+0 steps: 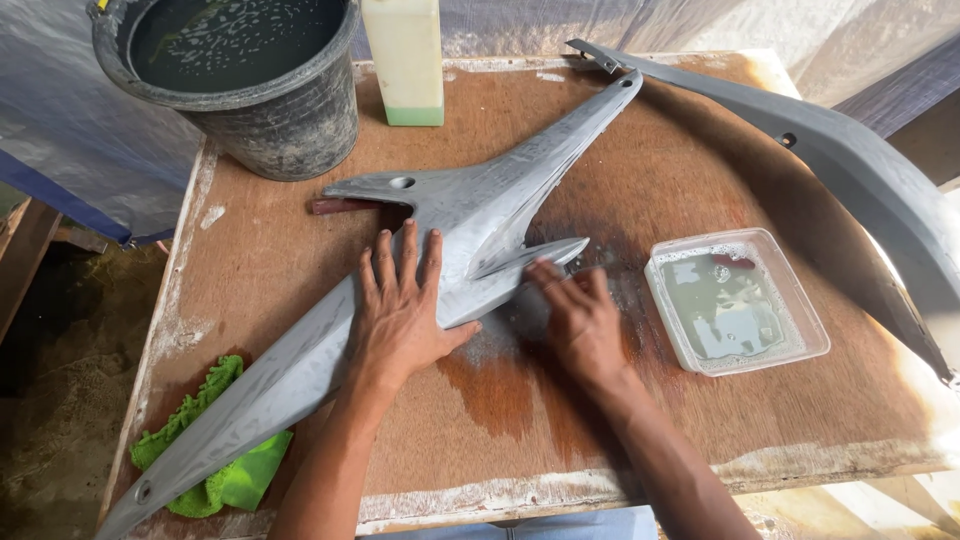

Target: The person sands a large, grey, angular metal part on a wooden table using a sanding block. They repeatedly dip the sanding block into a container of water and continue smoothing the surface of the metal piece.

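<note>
The left hand (400, 310) is lying flat, fingers spread, on the middle of a long grey plastic panel (470, 215) that is stretching diagonally across the wet wooden counter (640, 180), apparently pinning it so it cannot slide. The right hand (580, 315) is pressing its bunched fingertips against the panel's pointed fin; whether something small is under them I cannot tell. A clear tub of cloudy water (735, 300) is sitting just beside that hand, within easy reach. A green cloth (215, 455) is cushioning the panel's near end, while a black bucket (235, 75) and a second grey panel (870, 175) are waiting along the far edges.
</note>
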